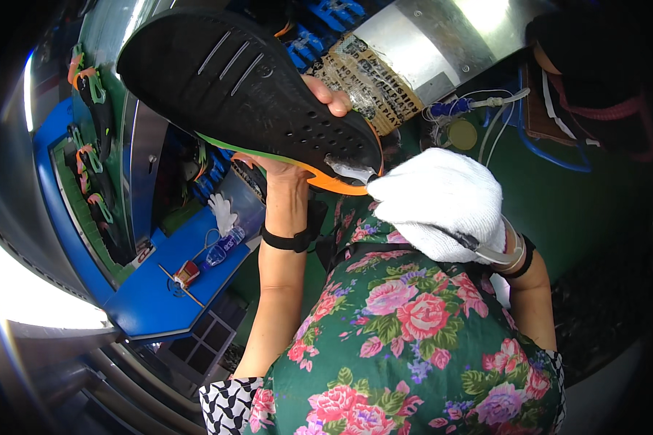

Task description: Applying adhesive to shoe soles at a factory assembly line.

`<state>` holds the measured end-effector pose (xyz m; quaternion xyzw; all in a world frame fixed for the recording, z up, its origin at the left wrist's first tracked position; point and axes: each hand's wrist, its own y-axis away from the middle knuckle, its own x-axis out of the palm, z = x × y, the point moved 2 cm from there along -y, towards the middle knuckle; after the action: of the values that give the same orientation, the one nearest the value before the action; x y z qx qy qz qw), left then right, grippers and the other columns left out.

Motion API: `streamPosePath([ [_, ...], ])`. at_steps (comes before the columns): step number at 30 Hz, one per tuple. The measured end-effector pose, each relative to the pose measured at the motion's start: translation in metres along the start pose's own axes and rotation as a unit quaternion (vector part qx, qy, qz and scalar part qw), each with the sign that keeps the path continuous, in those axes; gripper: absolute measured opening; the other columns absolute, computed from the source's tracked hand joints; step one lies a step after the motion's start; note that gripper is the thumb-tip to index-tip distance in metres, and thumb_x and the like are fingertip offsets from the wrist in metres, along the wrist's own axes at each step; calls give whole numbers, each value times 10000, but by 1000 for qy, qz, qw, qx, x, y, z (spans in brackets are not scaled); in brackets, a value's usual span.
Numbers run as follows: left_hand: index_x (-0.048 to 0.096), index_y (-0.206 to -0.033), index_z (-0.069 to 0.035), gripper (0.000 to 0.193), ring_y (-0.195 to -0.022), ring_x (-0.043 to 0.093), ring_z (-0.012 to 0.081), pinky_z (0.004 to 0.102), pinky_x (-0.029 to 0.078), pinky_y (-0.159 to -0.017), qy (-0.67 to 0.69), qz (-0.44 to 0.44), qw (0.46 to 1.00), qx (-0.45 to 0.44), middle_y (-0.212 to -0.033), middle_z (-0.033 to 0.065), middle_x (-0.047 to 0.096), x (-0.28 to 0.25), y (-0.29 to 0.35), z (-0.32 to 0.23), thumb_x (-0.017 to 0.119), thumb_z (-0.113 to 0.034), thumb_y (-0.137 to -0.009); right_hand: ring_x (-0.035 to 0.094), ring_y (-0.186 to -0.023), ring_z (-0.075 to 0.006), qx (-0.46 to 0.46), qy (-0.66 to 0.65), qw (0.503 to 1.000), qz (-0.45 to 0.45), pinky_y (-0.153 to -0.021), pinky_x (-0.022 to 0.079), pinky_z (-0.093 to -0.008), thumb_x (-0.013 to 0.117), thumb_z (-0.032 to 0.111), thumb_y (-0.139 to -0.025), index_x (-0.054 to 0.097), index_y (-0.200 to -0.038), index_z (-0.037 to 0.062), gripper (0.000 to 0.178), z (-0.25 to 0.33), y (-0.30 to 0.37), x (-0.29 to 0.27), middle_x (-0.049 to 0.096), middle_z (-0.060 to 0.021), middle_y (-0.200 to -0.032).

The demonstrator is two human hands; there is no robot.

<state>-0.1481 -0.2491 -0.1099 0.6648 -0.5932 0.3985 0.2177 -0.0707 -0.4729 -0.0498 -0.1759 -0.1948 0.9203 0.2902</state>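
Observation:
My left hand (277, 166), bare, grips a black shoe sole (247, 94) from beneath, its fingertips curling over the far edge. The sole is tilted, with slots at its wide end, small holes toward the narrow end, and a green-to-orange rim. A pale, shiny patch (350, 170) marks the narrow end. At that end, my right hand (439, 206), in a white knitted glove, is closed with its fingertips against the rim. Something small and dark shows at those fingertips; its kind is hidden. A grey and black piece lies along the glove's cuff.
On the left, several green, orange and black shoe parts (94, 163) sit on a rack beside a blue ledge (152, 290). That ledge bears a plastic bottle (225, 246), a white glove (223, 212) and a red container (186, 273). Tubing (495, 109) hangs at right, near a metal panel.

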Motion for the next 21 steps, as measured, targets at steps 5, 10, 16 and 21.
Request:
streamPosePath([
  [5,599,-1258,15,965,-1040,600,339,438,532,-879,2,-13,1000,-18,-1157,183,643,-2,0,-1,661,-815,-771,724,-799,-234,16,-75,997,-1,-684,580,-335,814,41,-726,781,-901,104,189,-4,-1,5,777,-65,-959],
  [10,619,-1170,-32,662,-943,623,250,448,469,-908,-39,-83,996,-1,-1061,107,618,11,-1,0,539,-651,-948,744,-828,-242,65,-141,988,-9,-711,582,-344,809,16,-735,783,-869,59,143,-10,-6,-8,775,-95,-919],
  [16,616,-1181,-36,678,-933,619,256,445,461,-907,-48,-83,995,-4,-1056,109,618,14,-1,0,525,-666,-948,745,-847,-275,54,-69,996,-20,-718,572,-355,786,-27,-682,772,-845,34,174,-7,-6,-3,773,-130,-941],
  [21,638,-1154,-38,692,-918,626,255,433,452,-867,-53,-93,994,-37,-1041,114,634,11,-1,-4,491,-683,-951,740,-850,-282,8,-39,999,-10,-723,578,-356,795,-14,-685,779,-880,35,201,-7,-2,1,773,-126,-954],
])
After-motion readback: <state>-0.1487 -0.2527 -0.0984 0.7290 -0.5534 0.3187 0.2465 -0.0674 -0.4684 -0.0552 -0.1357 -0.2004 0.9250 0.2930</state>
